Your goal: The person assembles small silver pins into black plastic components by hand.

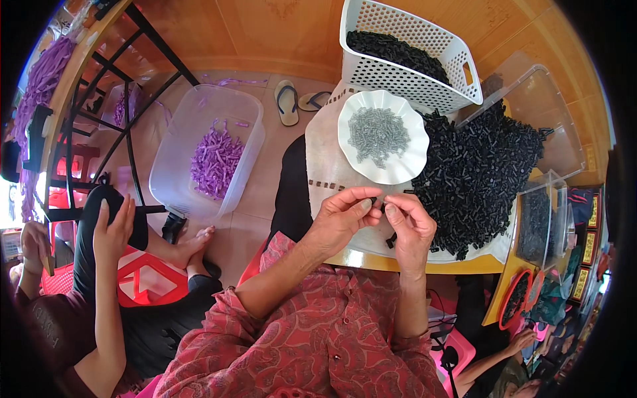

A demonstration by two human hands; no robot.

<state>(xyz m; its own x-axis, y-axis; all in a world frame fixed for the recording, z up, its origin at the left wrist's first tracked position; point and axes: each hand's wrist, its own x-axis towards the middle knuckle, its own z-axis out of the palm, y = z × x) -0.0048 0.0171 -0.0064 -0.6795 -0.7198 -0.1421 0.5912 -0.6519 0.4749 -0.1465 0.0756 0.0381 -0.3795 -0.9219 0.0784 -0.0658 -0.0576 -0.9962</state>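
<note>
My left hand [342, 215] and my right hand [411, 222] meet fingertip to fingertip over the near edge of the table, pinching a small black piece [375, 199] between them. Just beyond them stands a white scalloped plate [355, 116] holding a heap of small grey metal pieces [378, 136]. To the right of the plate spreads a big pile of small black plastic pieces [478, 172] on a pale sheet [322, 159].
A white perforated basket [398, 26] of black pieces stands at the back. A clear tub [199, 106] with purple strips sits on the floor at left. Another person [109, 265] sits at my left. Clear boxes [544, 219] line the table's right edge. Sandals [286, 103] lie on the floor.
</note>
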